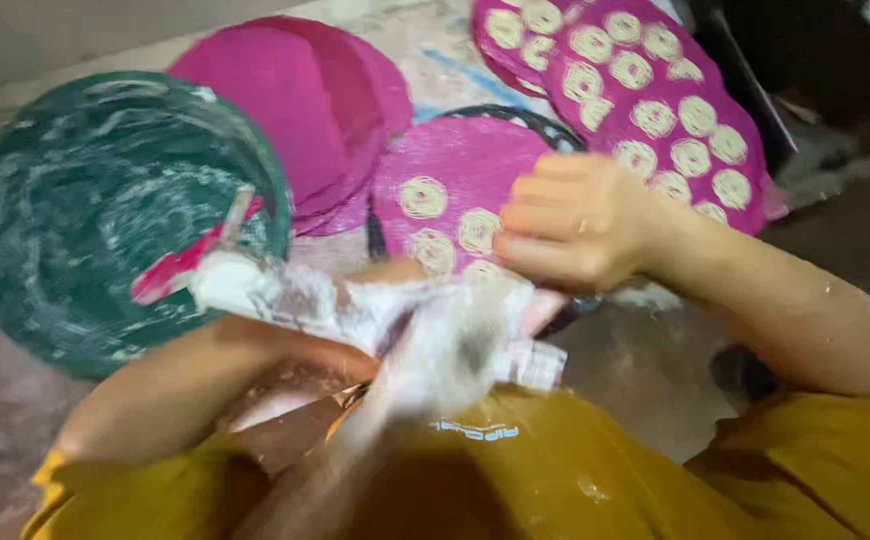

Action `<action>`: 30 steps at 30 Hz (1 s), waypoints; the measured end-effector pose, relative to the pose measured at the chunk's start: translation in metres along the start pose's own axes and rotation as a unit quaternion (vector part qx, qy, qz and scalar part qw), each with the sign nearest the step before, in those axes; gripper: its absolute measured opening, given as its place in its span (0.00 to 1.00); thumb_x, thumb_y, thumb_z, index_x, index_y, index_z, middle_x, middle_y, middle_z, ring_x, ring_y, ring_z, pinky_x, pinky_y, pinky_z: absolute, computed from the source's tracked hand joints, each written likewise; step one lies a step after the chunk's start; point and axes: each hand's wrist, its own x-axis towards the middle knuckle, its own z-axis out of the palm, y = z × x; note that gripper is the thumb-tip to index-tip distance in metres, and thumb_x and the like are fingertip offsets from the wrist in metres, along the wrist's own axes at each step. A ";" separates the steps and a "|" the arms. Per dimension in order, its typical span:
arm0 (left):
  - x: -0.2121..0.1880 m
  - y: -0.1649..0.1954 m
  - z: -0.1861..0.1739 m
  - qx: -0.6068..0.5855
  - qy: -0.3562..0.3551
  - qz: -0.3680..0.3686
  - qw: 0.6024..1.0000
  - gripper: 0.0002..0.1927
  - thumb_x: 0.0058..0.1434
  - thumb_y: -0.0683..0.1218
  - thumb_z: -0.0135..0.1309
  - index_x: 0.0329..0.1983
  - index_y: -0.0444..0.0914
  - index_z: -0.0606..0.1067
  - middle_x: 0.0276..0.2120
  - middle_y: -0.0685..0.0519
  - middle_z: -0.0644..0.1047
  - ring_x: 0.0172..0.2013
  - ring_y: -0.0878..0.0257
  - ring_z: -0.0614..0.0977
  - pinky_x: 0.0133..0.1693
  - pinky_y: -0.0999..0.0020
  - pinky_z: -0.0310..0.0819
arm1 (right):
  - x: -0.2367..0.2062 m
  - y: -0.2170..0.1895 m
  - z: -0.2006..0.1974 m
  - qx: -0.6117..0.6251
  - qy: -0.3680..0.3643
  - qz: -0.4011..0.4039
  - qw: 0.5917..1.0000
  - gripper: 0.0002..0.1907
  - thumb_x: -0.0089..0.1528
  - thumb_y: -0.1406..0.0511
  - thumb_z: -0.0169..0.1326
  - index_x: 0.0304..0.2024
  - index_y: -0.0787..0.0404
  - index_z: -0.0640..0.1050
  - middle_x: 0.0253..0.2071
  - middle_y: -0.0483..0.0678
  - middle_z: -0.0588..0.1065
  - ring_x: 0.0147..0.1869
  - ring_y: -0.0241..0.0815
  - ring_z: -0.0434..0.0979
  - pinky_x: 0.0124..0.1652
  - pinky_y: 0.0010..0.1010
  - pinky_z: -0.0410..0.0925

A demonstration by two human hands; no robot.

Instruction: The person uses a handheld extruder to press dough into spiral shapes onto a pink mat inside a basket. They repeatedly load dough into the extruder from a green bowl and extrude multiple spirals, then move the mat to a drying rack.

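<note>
The right hand point(570, 222) is curled, its fingers point(535, 215) bent in over a soft white batter-smeared plastic bag point(435, 330), seemingly to squeeze it; the left hand is hidden under the bag and blur, so I cannot tell how its fingers lie; only the left forearm point(205, 385) shows. The bag sits just above the lap, beside a round magenta woven mat point(455, 190) bearing pale coiled spirals point(423, 197); likely held low to pipe cleanly. A dark green round basin streaked white point(105, 220) stands left, a red-handled tool point(180, 262) at its rim; more magenta mats point(295, 100) lie behind, some filled point(655, 110); bare floor point(835, 220) opens rightward.
</note>
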 end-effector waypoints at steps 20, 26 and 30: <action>-0.351 -0.089 0.110 -0.409 0.340 -0.187 0.826 0.32 0.56 0.44 0.55 0.67 0.45 0.71 0.43 0.57 0.83 0.34 0.69 0.80 0.30 0.74 0.76 | 0.233 0.061 0.118 -0.241 0.076 -0.277 0.927 0.05 0.63 0.61 0.62 0.34 0.52 0.79 0.22 0.39 0.68 0.24 0.32 0.67 0.24 0.25 0.60; -0.326 -0.145 0.128 -0.467 0.623 -0.124 0.616 0.17 0.62 0.42 0.53 0.55 0.32 0.75 0.37 0.51 0.80 0.31 0.64 0.80 0.32 0.68 0.76 | 0.304 0.084 0.191 -0.212 0.253 -0.161 0.930 0.14 0.62 0.64 0.64 0.50 0.52 0.77 0.51 0.48 0.71 0.54 0.46 0.71 0.51 0.39 0.68; -0.348 -0.170 0.138 -0.321 0.729 -0.113 0.594 0.16 0.63 0.39 0.55 0.55 0.33 0.76 0.39 0.52 0.79 0.32 0.66 0.79 0.33 0.70 0.75 | 0.302 0.086 0.304 0.023 -0.144 0.111 0.983 0.15 0.64 0.64 0.58 0.52 0.61 0.75 0.49 0.54 0.74 0.56 0.55 0.74 0.52 0.44 0.71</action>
